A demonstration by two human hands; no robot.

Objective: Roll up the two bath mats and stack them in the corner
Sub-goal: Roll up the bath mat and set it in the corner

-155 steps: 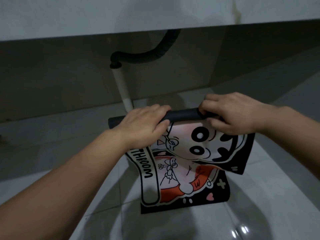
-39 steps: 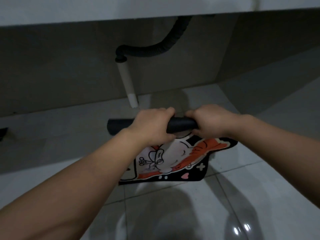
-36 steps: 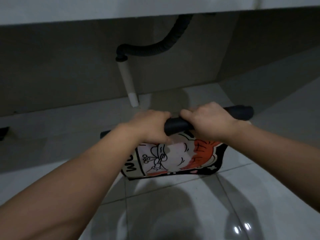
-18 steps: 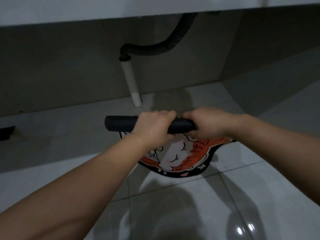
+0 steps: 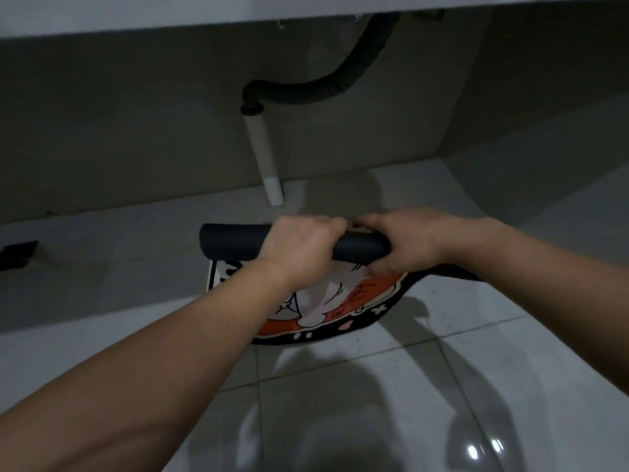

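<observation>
Mat [image 5: 316, 301] mostly rolled, held in the air above the floor [image 5: 442, 386], a short printed tail left hanging below the dark roll. Left hand [image 5: 299, 248] wrapped over the roll's middle, right hand [image 5: 401, 243] clamped around it just beside. Remaining, by the look of it: winding in the tail, setting the roll in the corner [image 5: 446, 155]. Second mat nowhere in sight, so task likely half done at most.

Bath mat [image 5: 340, 301]: black rolled backing between the hands; below them, a black-bordered cartoon print in white, orange and pink. Beyond the hands, a white pipe [image 5: 263, 158] meets a black corrugated hose [image 5: 340, 80]; floor tiles [image 5: 442, 386] glossy white.
</observation>
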